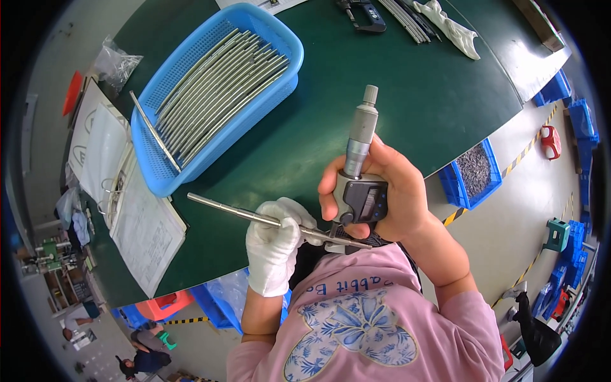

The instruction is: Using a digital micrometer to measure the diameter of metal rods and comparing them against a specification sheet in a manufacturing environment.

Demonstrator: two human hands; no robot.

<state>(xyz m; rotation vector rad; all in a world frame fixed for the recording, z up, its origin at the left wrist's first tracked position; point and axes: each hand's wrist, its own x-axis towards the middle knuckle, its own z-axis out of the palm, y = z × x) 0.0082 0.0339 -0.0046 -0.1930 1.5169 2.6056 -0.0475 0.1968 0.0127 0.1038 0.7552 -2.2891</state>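
Observation:
In my left hand (pixel 275 239), which wears a white glove, a slim metal rod (pixel 232 209) is gripped near its middle and slants down to the right. My bare right hand (pixel 398 191) is wrapped round a digital micrometer (pixel 361 146), its thimble pointing up and away from me. The lower end of the micrometer meets the rod's right part close to my body; whether its jaws touch the rod I cannot tell. Left of my hands stands a blue perforated basket (pixel 289 48) with many similar rods (pixel 216 95) side by side; one rod lies across its left rim.
An open ring binder with papers (pixel 143 235) lies at the table's left. Across the green table (pixel 407 95) are another micrometer (pixel 366 16), dark thin rods (pixel 407 19) and a white glove (pixel 449 28). Right of the table, a blue bin (pixel 471 172) holds grey scraps. People are in the background.

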